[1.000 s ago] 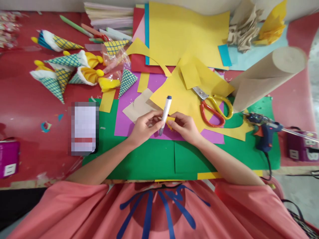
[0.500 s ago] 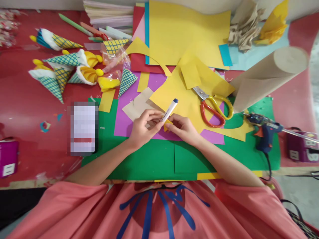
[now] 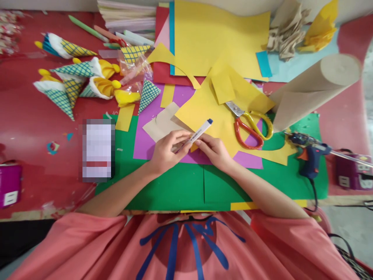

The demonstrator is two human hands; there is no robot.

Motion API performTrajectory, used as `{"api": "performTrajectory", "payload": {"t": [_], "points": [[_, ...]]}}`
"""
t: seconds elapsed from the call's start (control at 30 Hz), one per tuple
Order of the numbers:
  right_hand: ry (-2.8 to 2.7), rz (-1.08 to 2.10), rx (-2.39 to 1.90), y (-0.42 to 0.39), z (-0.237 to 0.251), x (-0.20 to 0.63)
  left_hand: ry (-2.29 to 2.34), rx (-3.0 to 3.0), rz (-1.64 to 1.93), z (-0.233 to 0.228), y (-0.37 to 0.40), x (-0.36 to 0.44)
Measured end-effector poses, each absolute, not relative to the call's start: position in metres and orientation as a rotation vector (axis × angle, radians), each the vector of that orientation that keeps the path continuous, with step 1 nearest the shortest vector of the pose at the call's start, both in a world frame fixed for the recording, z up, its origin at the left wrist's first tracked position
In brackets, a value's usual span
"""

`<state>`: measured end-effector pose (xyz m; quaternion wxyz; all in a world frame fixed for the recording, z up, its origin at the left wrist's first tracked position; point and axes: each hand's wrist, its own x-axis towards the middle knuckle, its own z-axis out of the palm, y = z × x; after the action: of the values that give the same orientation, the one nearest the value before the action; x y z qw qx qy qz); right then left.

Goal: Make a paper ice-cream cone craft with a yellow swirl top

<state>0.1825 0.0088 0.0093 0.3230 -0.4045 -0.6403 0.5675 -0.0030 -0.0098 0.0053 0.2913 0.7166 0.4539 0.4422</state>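
Observation:
My left hand (image 3: 169, 151) is closed around a white marker pen (image 3: 200, 131), which slants up to the right and ends in a blue tip. Right beside it, my right hand (image 3: 215, 151) has its thumb and fingers pinched together on a small yellow paper piece (image 3: 193, 148), mostly hidden by the fingers. Both hands meet above a purple sheet (image 3: 247, 159). Beyond them lie a beige paper piece (image 3: 157, 126) and a large yellow paper (image 3: 198, 107). Scissors (image 3: 250, 134) with one red and one yellow handle rest on the yellow paper.
A phone-like pale rectangle (image 3: 98, 149), blurred out, lies left on the green sheet (image 3: 169, 190). Checked paper cones (image 3: 77, 70) are grouped at the far left. To the right are a blue glue gun (image 3: 310, 157) and a brown paper roll (image 3: 314, 93). Yellow sheets (image 3: 221, 39) lie at the back.
The marker pen has tilted further to the right and lower in my left hand. Less of the small yellow piece shows between my hands. Everything around stays put.

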Motion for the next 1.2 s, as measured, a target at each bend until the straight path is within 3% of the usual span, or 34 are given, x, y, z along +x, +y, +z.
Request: {"api": "performTrajectory", "payload": {"t": [0.23,0.73,1.2], "points": [[-1.422,1.706,-1.065,0.008,0.010,0.181,1.246,1.796,1.139,0.008,-0.008,-0.002],[-1.325,1.698,-1.063,0.006,0.007,0.178,1.257,2.129,1.234,0.004,-0.008,-0.002],[-1.478,1.665,-0.973,0.008,0.007,0.181,1.154,1.199,1.122,0.008,-0.002,-0.003]]}}
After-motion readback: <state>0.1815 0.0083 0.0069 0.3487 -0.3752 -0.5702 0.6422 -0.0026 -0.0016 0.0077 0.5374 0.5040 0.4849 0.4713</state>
